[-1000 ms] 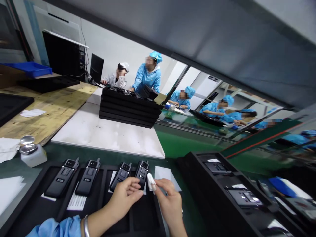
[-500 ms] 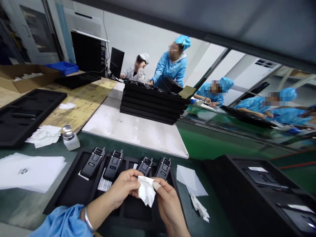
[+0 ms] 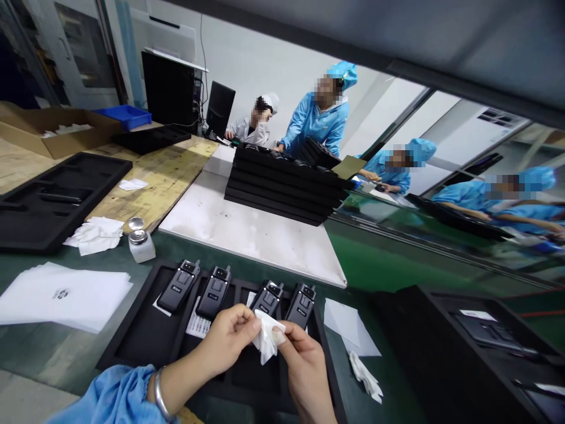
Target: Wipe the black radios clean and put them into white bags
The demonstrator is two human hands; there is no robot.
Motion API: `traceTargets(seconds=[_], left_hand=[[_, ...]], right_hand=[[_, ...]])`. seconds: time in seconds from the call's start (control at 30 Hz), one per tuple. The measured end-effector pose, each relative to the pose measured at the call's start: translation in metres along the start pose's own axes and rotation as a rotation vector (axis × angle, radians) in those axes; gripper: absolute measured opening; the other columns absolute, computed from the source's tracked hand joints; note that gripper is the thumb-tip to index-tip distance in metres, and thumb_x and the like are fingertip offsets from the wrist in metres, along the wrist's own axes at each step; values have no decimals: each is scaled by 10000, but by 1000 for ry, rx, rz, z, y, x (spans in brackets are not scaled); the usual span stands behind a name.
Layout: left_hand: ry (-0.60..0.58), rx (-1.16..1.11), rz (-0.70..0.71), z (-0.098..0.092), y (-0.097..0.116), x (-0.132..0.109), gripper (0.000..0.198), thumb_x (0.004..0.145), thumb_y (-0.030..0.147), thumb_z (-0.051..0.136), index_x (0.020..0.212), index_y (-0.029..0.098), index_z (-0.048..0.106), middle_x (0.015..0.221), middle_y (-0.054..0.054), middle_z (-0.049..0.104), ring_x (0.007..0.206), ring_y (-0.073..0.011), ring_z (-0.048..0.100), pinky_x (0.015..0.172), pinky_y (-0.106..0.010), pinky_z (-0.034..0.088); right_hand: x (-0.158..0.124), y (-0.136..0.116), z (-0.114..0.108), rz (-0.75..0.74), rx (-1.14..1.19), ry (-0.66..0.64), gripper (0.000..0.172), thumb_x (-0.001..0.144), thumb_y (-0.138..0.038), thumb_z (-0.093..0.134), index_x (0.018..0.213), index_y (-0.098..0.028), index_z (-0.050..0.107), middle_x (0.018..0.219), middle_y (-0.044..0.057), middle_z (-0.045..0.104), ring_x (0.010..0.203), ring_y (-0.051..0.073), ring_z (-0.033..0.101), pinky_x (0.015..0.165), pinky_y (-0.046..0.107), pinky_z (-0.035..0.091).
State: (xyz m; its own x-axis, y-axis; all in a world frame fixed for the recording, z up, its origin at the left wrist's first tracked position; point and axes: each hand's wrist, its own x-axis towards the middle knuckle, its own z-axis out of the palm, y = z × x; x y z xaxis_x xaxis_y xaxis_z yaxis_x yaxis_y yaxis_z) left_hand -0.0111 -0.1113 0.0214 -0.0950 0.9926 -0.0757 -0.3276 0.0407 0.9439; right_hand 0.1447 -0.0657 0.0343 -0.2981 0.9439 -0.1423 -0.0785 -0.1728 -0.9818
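the left hand (image 3: 233, 340) and right hand (image 3: 305, 356) are pinched on a tissue (image 3: 267, 339) over the near tray (image 3: 143, 337), partly hiding the two right phones (image 3: 303, 299), while the black stack (image 3: 410, 348) at right runs out of view.

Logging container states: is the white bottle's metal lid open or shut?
Open: the metal lid stands raised behind the white bottle's round top.

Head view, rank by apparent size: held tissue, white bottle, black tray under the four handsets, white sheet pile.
1. Black tray
2. White sheet pile
3. Held tissue, white bottle: too alike to rank
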Motion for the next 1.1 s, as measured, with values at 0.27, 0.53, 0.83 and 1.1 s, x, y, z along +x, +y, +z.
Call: traceTargets(seconds=[0.27,0.53,0.83,1.1], left_hand=[[84,-183,-229,-16,5,-7,532,629,619,793,737,121,641,609,-10,598,536,-104,504,533,-218,376],[171,-121,-204,-40,12,-16,490,731,585,709,907,131,763,825,-99,722,768,-238,644,731,-364,511],[205,1137,451,-55,86,-35,215,905,213,519,937,206,731,943,-113,692,909,-277,586,876,-431,430],[-27,184,13,-52,96,-16,363,848,514,619,742,176,545,649,12,550,602,-131,541,585,-236,426]], right_hand=[[2,3,7,67,39,8,353,690,-512,809,773,-186,700,665,8,613,643,140,498,613,244,419],[5,-3,17,165,150,36,359,627,-494,852,756,-193,706,684,18,627,664,165,529,628,275,457],[12,-3,17,105,189,106,389,590,-477,874,816,-199,723,746,29,665,769,223,604,721,354,509],[13,16,54,130,285,-4,350,620,-451,864,796,-187,715,761,15,693,672,155,565,633,266,451]])
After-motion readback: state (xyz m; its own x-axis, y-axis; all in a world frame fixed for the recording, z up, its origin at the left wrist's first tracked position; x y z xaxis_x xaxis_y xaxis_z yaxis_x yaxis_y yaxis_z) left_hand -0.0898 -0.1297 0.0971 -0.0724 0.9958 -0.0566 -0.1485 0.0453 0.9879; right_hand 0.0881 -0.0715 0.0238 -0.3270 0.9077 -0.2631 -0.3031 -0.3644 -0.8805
